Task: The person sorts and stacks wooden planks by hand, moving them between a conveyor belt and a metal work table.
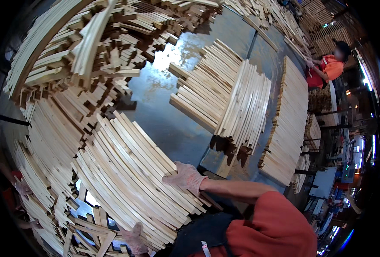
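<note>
A wide row of pale wooden strips (132, 171) lies side by side in front of me, reaching from near my dark apron toward the far left. My right hand (185, 176), in a pale knitted glove, grips the row's right edge close to its near end. At the opposite edge, my gloved left hand (134, 239) presses against the outer strip, its fingers bent and partly hidden. The row lies between both hands. Just beyond my left hand, loose strips (96, 231) lie crossed over one another.
Two stacked bundles of strips (246, 105) sit on the shiny metal table (155, 113). A long row (286, 124) lies farther right. Jumbled wood (113, 51) piles up at the far left. A person in orange (330, 67) works at far right; another person's gloved hands (23, 188) show at the left edge.
</note>
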Action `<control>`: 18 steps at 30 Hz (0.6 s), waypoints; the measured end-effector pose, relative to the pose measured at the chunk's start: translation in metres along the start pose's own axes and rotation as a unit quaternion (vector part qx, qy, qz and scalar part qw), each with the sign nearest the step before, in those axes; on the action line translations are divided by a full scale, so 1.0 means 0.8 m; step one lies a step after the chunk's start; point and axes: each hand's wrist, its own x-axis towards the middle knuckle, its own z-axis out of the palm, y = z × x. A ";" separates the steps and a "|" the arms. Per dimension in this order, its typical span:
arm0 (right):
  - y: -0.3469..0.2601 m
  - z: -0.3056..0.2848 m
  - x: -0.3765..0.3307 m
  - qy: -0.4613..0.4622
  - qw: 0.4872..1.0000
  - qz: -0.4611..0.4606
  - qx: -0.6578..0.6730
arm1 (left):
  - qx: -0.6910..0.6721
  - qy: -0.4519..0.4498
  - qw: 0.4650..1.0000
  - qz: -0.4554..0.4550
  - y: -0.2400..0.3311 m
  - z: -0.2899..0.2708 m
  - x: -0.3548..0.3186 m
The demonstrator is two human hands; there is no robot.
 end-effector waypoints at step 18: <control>0.274 -0.247 -0.050 0.286 0.881 -0.045 0.374 | -0.004 -0.345 0.929 0.137 0.340 0.423 0.000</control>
